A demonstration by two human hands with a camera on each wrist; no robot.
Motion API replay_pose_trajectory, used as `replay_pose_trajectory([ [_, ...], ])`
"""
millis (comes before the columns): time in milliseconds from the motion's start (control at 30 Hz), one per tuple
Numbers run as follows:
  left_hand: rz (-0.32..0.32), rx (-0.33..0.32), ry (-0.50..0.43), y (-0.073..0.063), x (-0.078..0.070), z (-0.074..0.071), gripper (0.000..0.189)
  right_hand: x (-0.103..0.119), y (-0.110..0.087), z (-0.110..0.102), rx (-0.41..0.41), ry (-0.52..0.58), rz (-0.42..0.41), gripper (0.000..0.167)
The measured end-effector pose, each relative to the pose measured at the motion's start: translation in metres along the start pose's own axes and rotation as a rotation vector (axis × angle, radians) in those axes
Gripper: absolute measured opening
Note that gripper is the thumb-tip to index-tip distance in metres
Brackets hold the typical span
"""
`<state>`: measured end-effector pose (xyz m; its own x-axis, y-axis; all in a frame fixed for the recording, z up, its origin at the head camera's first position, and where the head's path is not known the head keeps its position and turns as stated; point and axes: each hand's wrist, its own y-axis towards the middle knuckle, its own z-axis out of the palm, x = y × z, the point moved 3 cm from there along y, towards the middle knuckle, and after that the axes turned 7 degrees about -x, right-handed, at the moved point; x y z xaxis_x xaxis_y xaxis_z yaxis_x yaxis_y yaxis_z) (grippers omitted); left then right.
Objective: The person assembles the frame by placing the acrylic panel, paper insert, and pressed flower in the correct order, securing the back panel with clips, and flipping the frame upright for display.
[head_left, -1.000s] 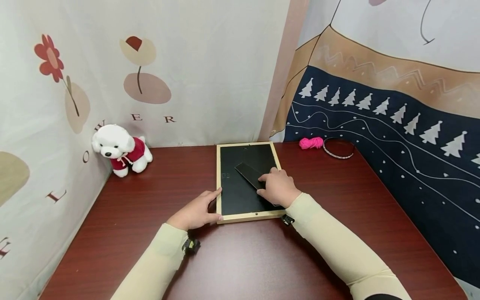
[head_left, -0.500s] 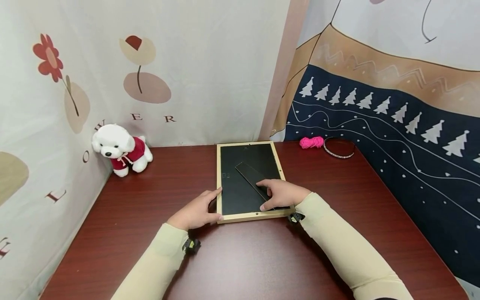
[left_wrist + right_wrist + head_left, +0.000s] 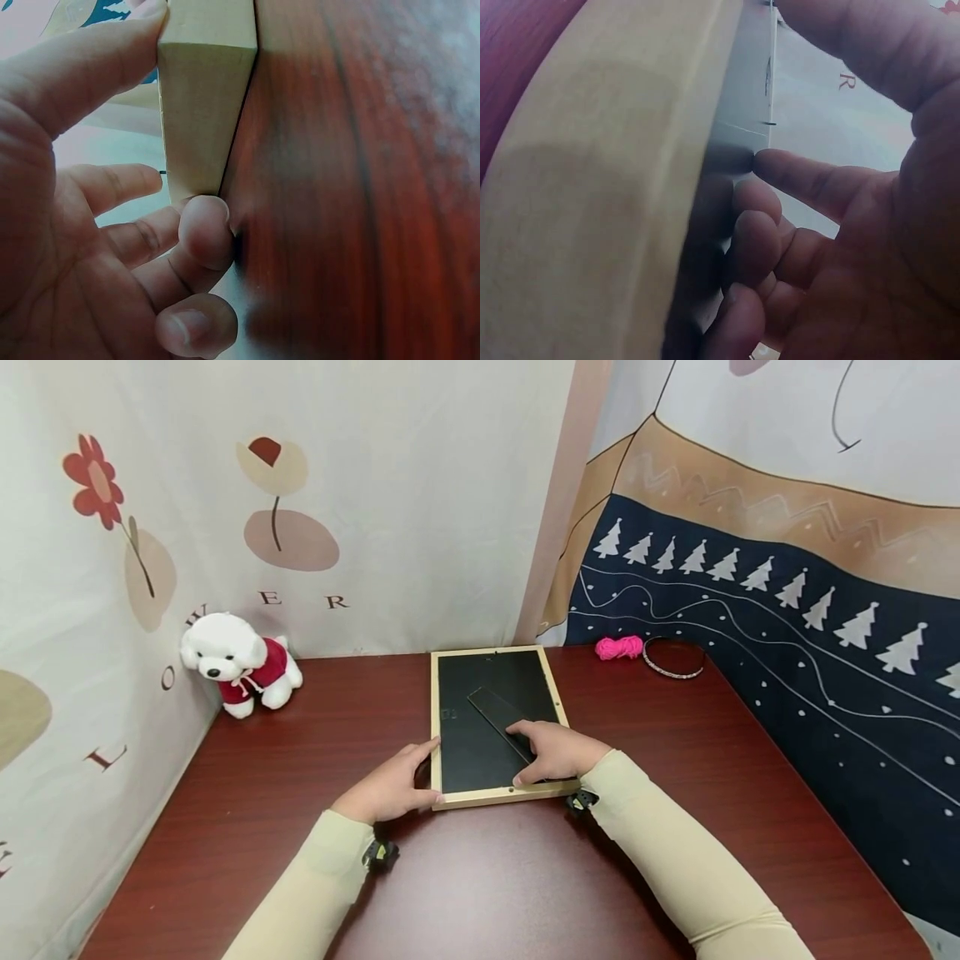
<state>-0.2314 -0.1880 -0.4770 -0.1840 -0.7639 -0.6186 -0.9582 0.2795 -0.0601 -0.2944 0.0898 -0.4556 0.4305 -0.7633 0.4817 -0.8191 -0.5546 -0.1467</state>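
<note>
A picture frame (image 3: pixel 475 797) with a pale wooden border lies face down on the table, its black backing upward. A dark stand flap (image 3: pixel 491 707) lies slantwise across the backing, nearly flat against it. My left hand (image 3: pixel 388 787) touches the frame's left side near the front corner, thumb and index finger spread along the edge. In the left wrist view, other fingers bend loosely by the wooden side (image 3: pixel 201 112). My right hand (image 3: pixel 561 750) rests its fingertips on the flap and the backing, covering the flap's lower end. The right wrist view shows its fingertips (image 3: pixel 754 236) against the black backing.
A white plush dog (image 3: pixel 236 658) in a red top sits at the back left of the dark red table (image 3: pixel 322 727). Pink yarn (image 3: pixel 618 647) and a thin hoop (image 3: pixel 675 675), perhaps a headband, lie at the back right. Printed curtains (image 3: pixel 420 510) hang behind.
The flap, raised a second ago, now lies against the backing. My right hand has come down and toward the frame's front edge, its fingers more spread. My left hand stays at the frame's side.
</note>
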Motion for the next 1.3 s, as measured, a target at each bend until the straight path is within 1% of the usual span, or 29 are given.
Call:
replay_pose_trajectory([
  [100, -0.006, 0.002, -0.001, 0.0, 0.0, 0.0, 0.097, 0.001, 0.001, 0.0, -0.001, -0.002, 0.014, 0.087],
  [433, 0.005, 0.002, -0.005, 0.0, 0.001, -0.002, 0.096, 0.009, 0.002, 0.002, 0.008, 0.038, 0.088, 0.089],
  [700, 0.026, -0.003, -0.011, 0.0, 0.001, -0.002, 0.095, 0.012, 0.004, 0.004, -0.022, 0.034, 0.14, 0.09],
  [833, 0.031, -0.005, -0.01, 0.001, 0.001, -0.001, 0.095, 0.013, 0.006, 0.006, -0.029, 0.01, 0.169, 0.092],
  [1067, 0.043, -0.008, 0.004, 0.002, 0.002, 0.001, 0.095, 0.017, 0.007, 0.006, -0.026, -0.011, 0.213, 0.097],
  [1300, 0.042, -0.005, -0.005, 0.002, 0.001, 0.001, 0.095, 0.019, 0.006, 0.005, -0.033, -0.006, 0.232, 0.096],
])
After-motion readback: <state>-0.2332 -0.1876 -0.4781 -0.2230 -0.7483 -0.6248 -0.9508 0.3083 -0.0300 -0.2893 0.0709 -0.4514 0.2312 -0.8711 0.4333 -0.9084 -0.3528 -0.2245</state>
